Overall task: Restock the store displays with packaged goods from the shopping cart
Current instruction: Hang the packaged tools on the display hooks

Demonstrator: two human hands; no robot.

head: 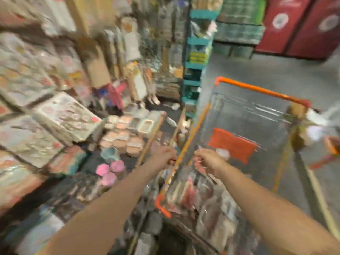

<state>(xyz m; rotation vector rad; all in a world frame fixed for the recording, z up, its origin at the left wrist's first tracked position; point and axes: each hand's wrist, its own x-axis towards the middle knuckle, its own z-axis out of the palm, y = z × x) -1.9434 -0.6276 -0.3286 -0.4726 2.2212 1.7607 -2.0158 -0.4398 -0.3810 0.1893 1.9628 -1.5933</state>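
Cart rim (pixel 185 150) between both hands' fingers (pixel 197 160).

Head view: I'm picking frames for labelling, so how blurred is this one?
Head view: heavy motion blur throughout; display packaging unreadable, cart wires smeared; both hands recognisable at the cart's rim, grip unclear; wide-angle bending at edges.

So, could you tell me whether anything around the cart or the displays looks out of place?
A white scrap lies loose on the dark floor below the hanging goods, apart from any display. The frame is too blurred to judge the shelves or the packets in the cart.
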